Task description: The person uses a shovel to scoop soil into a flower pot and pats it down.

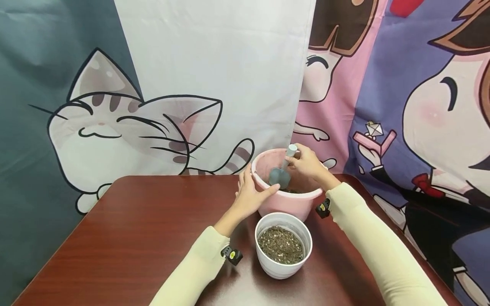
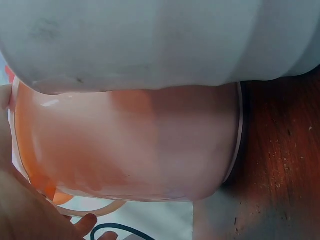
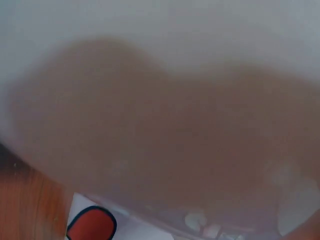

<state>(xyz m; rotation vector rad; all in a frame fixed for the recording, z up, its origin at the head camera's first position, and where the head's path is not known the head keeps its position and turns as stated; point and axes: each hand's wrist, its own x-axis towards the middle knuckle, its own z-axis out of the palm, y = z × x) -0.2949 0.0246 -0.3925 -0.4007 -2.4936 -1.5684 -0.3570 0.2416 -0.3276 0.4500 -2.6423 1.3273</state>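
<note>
My right hand (image 1: 307, 162) grips the pale handle of a small grey-blue garden trowel (image 1: 279, 177). Its blade is inside a pink bucket (image 1: 285, 206), above some dark soil at the bottom. With my left hand (image 1: 249, 197) I hold the bucket's rim at its left front, thumb along the edge. The left wrist view shows part of that hand (image 2: 30, 205) beside the pink bucket (image 2: 125, 145). In front of the bucket stands a white pot (image 1: 281, 270) holding dark potting soil (image 1: 280, 245) with pale specks. The blurred bucket wall (image 3: 165, 145) fills most of the right wrist view.
Everything stands on a reddish-brown wooden table (image 1: 160, 229), the bucket near its far edge. Behind hangs a cloth backdrop (image 1: 214, 51) with cartoon figures. The white pot (image 2: 160, 45) is close to the left wrist camera.
</note>
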